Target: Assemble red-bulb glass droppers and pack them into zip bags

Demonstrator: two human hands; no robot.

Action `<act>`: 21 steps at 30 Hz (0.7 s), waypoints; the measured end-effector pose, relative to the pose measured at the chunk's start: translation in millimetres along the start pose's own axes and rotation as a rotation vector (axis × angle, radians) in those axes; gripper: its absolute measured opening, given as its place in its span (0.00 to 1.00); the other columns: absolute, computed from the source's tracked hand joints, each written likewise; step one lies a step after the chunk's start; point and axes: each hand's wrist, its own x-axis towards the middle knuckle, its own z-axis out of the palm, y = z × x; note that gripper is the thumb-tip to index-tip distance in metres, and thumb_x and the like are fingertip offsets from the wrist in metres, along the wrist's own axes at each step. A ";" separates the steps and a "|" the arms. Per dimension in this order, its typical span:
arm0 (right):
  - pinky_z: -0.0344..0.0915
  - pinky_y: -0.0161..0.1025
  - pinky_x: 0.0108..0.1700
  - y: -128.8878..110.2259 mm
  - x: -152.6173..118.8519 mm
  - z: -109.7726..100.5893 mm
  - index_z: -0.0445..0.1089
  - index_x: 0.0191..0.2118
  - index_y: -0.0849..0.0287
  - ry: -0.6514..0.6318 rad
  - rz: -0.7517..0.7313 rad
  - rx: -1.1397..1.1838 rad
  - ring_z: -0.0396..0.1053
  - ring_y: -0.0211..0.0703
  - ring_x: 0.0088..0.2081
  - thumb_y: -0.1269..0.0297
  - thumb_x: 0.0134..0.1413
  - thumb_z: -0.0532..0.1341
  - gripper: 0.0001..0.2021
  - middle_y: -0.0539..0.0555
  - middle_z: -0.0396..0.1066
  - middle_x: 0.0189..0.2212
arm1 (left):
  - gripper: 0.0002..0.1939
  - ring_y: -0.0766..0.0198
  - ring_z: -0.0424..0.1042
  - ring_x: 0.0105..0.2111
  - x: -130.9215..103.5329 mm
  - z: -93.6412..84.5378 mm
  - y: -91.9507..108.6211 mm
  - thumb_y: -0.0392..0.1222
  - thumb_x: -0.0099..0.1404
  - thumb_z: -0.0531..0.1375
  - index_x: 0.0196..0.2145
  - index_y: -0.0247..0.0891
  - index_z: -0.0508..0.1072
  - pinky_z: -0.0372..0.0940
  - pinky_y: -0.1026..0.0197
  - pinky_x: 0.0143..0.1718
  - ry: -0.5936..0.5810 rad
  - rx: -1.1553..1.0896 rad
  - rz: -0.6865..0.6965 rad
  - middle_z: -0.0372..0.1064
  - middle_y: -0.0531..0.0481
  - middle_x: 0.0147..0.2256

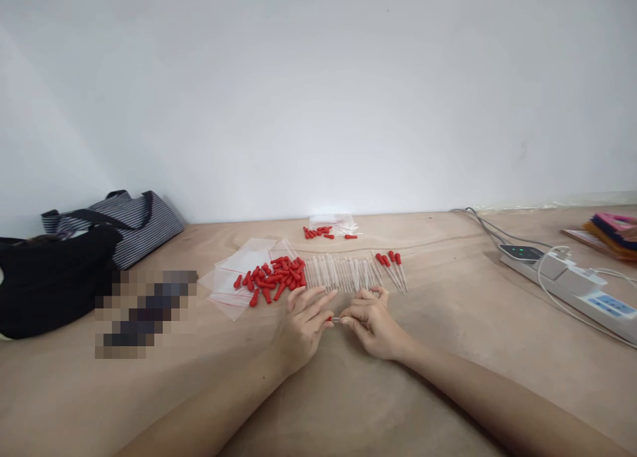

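Observation:
Between my hands a thin clear tube lies level, its left end at a red rubber bulb. My left hand pinches that bulb, mostly covered by the fingertips. The tube's right part is gripped by my right hand. Just beyond them is a row of clear tubes side by side. A pile of red bulbs lies left of the row, partly on clear plastic bags. Several tubes with red bulbs on them rest at the row's right end.
Farther back, more red bulbs and thin tubes lie by a plastic bag. A black bag and striped bag stand left, near a blurred dark object. A power strip with cables is at right.

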 end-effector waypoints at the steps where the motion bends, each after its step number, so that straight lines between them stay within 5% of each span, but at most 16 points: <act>1: 0.41 0.46 0.45 0.1 0.5 -0.8 0.69 0.27 0.55 -0.016 0.005 -0.014 0.61 0.37 0.33 0.65 0.56 0.51 0.11 0.47 0.68 0.22 | 0.11 0.58 0.62 0.48 0.3 0.0 -1.4 0.36 0.63 0.50 0.30 0.39 0.72 0.50 0.49 0.50 -0.003 0.017 0.022 0.69 0.50 0.44; 8: 0.40 0.46 0.46 7.1 -0.4 -2.2 0.69 0.33 0.52 0.043 -0.061 -0.086 0.61 0.37 0.34 0.63 0.57 0.50 0.11 0.47 0.69 0.24 | 0.10 0.56 0.62 0.50 -1.0 -3.5 -13.7 0.40 0.64 0.52 0.40 0.42 0.71 0.43 0.43 0.54 -0.020 0.120 0.087 0.68 0.50 0.46; 12: 0.38 0.46 0.47 16.1 -2.1 1.1 0.68 0.36 0.53 0.123 -0.161 -0.165 0.61 0.38 0.34 0.61 0.55 0.54 0.08 0.47 0.70 0.24 | 0.09 0.58 0.65 0.48 -3.2 -2.5 -14.5 0.36 0.64 0.51 0.37 0.40 0.71 0.40 0.43 0.56 -0.018 0.105 0.064 0.72 0.51 0.41; 17: 0.36 0.46 0.48 19.0 -1.7 6.2 0.68 0.28 0.58 0.241 -0.287 -0.332 0.60 0.37 0.33 0.66 0.55 0.53 0.09 0.47 0.66 0.20 | 0.10 0.58 0.65 0.47 -3.5 0.7 -11.6 0.35 0.64 0.50 0.32 0.39 0.71 0.36 0.41 0.57 -0.013 0.028 0.018 0.72 0.51 0.40; 21: 0.38 0.45 0.47 14.1 -1.0 9.1 0.67 0.28 0.59 0.268 -0.277 -0.330 0.60 0.37 0.32 0.68 0.55 0.51 0.10 0.48 0.66 0.21 | 0.10 0.57 0.66 0.47 -1.3 -0.5 -7.5 0.34 0.63 0.51 0.30 0.39 0.71 0.35 0.40 0.56 -0.002 -0.025 -0.017 0.73 0.51 0.39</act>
